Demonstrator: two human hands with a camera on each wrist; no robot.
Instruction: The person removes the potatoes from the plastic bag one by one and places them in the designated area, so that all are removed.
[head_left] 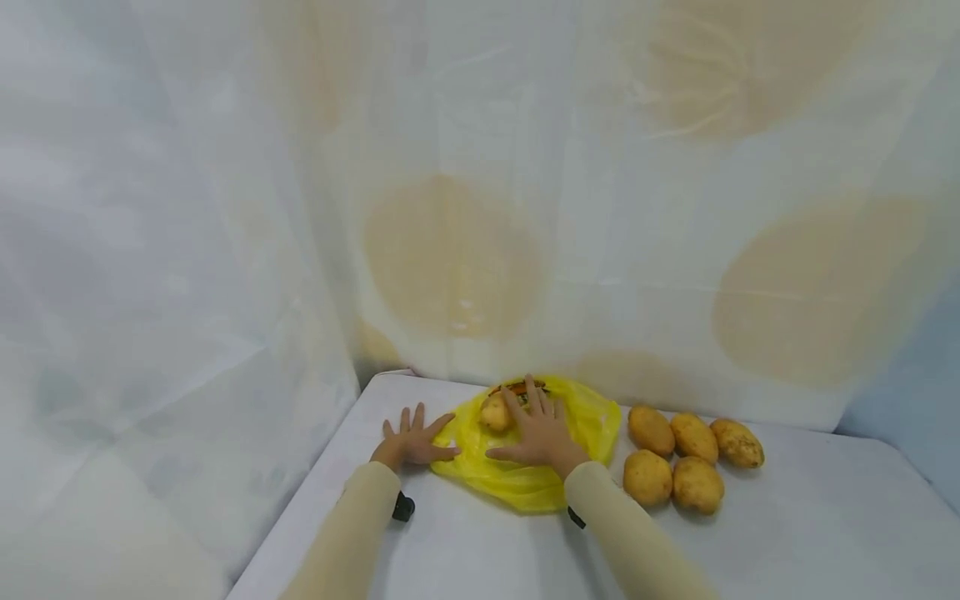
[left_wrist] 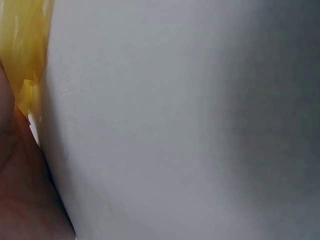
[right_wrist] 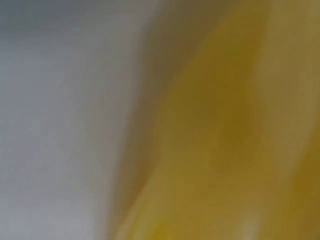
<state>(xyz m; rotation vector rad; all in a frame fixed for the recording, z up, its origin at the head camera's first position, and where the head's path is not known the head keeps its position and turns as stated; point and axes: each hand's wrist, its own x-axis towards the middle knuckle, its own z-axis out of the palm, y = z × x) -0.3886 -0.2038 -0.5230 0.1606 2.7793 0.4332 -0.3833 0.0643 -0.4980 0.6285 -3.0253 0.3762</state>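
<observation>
A yellow plastic bag (head_left: 510,490) lies spread and crumpled on the white table. On its far part sits a potato (head_left: 495,413), with a dark and orange patch (head_left: 519,388) just behind it. My right hand (head_left: 542,440) rests on the bag with fingers spread, right beside that potato. At the bag's left edge my left hand (head_left: 412,443) lies with fingers splayed, its thumb over the yellow plastic. In the left wrist view the palm (left_wrist: 22,185) shows below a fold of the bag (left_wrist: 25,40). Blurred yellow plastic (right_wrist: 220,145) fills much of the right wrist view.
Several potatoes (head_left: 697,485) sit grouped in two rows right of the bag. The white table (head_left: 480,550) meets a pale sheet with beige circles (head_left: 457,258) at its back edge. Another hanging sheet (head_left: 172,333) runs along the left side.
</observation>
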